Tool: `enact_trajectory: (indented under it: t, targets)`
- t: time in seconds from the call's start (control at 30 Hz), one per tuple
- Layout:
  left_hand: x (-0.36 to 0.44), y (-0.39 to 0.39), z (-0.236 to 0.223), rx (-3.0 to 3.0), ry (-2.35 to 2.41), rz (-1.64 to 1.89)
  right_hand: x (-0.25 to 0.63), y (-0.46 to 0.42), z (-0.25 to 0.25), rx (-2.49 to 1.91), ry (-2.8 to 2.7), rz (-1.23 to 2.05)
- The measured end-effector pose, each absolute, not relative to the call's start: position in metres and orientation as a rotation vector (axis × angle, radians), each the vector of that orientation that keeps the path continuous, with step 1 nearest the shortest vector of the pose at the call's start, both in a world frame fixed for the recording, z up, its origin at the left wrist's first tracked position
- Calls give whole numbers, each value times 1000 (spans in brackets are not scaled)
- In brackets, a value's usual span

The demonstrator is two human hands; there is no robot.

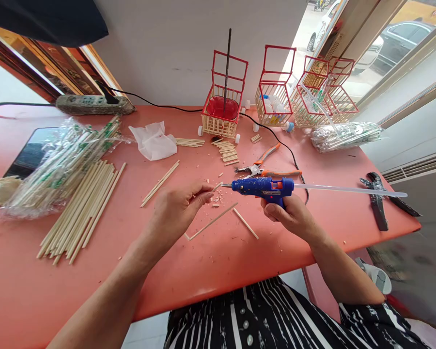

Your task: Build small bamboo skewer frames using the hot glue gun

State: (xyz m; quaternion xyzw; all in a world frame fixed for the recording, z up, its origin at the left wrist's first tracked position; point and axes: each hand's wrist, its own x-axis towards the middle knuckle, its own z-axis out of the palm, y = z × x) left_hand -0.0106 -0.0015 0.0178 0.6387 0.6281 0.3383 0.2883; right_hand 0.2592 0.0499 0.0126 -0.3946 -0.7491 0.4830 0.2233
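Note:
My right hand (288,213) is closed around the grip of a blue hot glue gun (263,186), a long clear glue stick (352,190) sticking out of its back. The nozzle points left at a short wooden stick piece (216,186) pinched in the fingers of my left hand (179,208). Both hands hover just above the orange table (203,271). Two thin sticks (212,221) lie on the table under my hands, with small wood chips around them.
A pile of bamboo sticks (82,206) and wrapped chopstick packs (61,162) lie left. Orange-handled pliers (267,165), cut stick pieces (228,151), a tissue (153,140) and red-framed stick baskets (223,99) stand further back. A black tool (378,201) lies right.

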Motion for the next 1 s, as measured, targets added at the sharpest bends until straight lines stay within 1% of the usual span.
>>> enact_trajectory:
  t: [0.37,0.7,1.0]
  targets:
    - [-11,-1,17,1714,1663,926,259,51,12,-1121,-2009,1379]
    - [-8,-1,19,1703,1645,909,261,52,9,-1100,-2049,1306]
    - [-10,-1,17,1706,1669,906,258,50,17,-1082,-2098,1282]
